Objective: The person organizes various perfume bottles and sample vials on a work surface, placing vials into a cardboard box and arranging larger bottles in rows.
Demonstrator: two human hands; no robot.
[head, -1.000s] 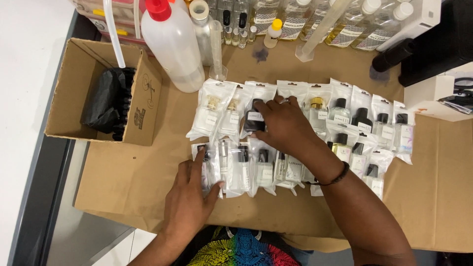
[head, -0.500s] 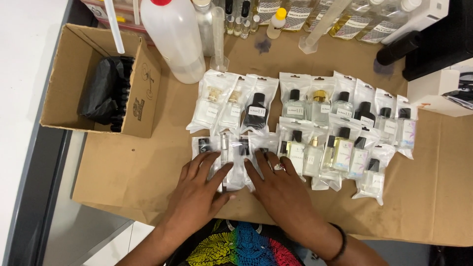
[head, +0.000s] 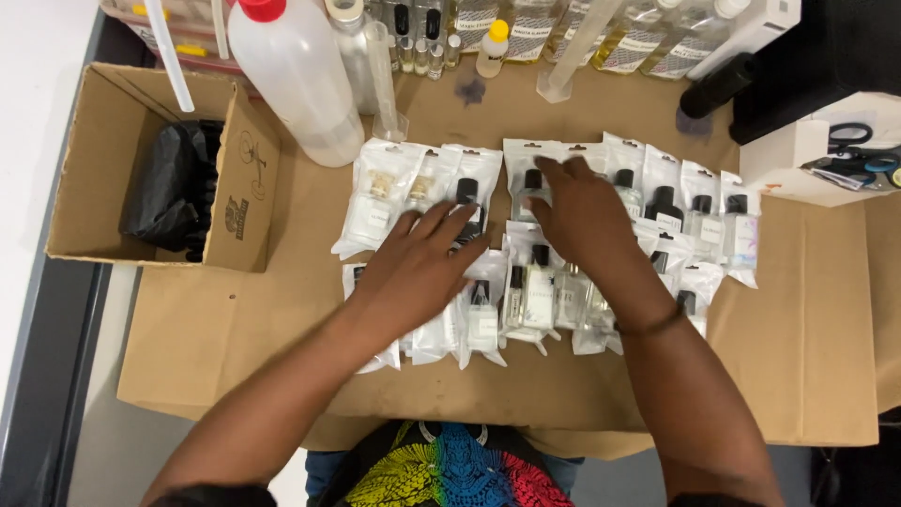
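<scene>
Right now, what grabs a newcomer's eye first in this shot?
Two rows of small bottles in clear pouches spread across the brown paper sheet, with the left hand and right hand flat on them mid-frame. Next, the big white bottle with a red cap at top left, beside an open cardboard box holding a black bag.

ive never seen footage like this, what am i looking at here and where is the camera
There is no machine here: the view comes from a camera worn on a person's head, looking down at their own two bare hands. The left hand lies flat, fingers spread, on small clear bags, each holding a little bottle, laid out in two rows on brown paper. The right hand rests on the upper row. Neither hand grips or lifts anything. At the left stands an open cardboard box with a black bag inside. Along the top are a big white bottle with a red cap and other bottles; scissors lie at the right.
</scene>
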